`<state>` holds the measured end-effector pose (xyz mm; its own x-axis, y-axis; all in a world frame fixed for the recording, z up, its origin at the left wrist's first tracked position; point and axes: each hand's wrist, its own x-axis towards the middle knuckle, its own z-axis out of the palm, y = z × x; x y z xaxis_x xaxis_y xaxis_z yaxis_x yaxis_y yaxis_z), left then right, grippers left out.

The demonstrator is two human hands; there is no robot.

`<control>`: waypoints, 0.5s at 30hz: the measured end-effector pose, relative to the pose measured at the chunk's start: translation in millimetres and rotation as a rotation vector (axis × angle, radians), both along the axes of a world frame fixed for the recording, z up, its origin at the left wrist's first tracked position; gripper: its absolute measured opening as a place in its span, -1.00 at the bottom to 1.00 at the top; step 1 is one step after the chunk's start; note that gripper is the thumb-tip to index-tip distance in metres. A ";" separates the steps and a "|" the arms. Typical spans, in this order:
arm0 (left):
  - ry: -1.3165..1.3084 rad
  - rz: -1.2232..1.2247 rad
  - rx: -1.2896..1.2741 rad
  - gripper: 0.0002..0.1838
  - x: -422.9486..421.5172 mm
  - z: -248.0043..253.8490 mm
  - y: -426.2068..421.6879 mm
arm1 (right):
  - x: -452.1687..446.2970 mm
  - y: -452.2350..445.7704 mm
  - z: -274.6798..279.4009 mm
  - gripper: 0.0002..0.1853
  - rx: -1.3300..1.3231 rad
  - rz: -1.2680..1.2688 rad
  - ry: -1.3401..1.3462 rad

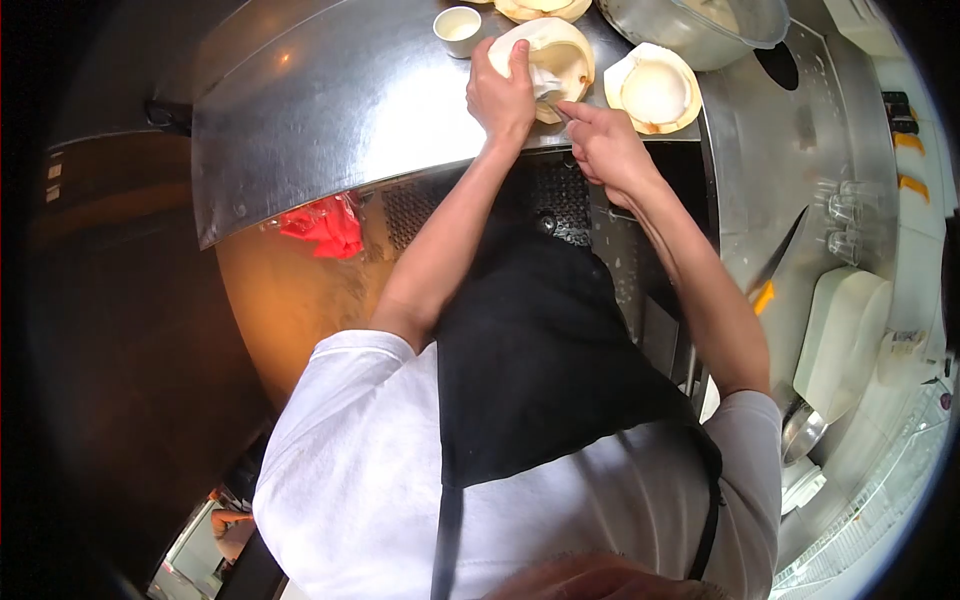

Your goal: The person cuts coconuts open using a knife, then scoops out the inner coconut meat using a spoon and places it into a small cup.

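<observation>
A trimmed, pale young coconut (545,40) is tilted at the counter's front edge, its opening turned towards me and to the right. My left hand (503,95) is closed around its left side, the thumb over the rim. My right hand (608,150) pinches a thin metal utensil (562,113) at the coconut's lower right rim. The utensil's far end cannot be made out. White material (545,82) shows inside the opening. Just right stands another opened coconut (654,65), with a white hollow.
A small white cup (458,30) is left of the coconut, and a large bowl (690,35) at the back. A knife (778,262) with a yellow handle lies at right, near clear glasses (845,225) and a white container (843,335). Red plastic (330,225) hangs below the counter.
</observation>
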<state>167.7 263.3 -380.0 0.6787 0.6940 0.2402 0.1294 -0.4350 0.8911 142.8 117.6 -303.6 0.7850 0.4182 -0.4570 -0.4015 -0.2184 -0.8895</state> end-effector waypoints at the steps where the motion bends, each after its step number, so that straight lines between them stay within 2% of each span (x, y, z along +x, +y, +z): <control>1: -0.019 0.011 -0.005 -0.40 -0.7 -1.4 -0.6 | -0.7 1.5 13.4 -0.54 0.080 -0.073 0.194; 7: -0.123 0.044 -0.179 -0.39 -8.7 -13.5 -7.5 | 5.8 2.5 13.6 -0.54 0.371 -0.243 0.471; 10: -0.018 0.012 -0.335 -0.35 -21.4 -29.0 -11.8 | 11.6 4.2 14.7 -0.51 0.377 -0.210 0.338; 13: 0.026 -0.082 -0.422 -0.31 -29.1 -29.6 -7.5 | 12.8 9.5 11.4 -0.53 -0.078 -0.050 0.095; 15: 0.047 -0.099 -0.521 -0.24 -30.0 -20.6 4.6 | 18.5 5.9 1.5 -0.54 -0.285 0.044 -0.170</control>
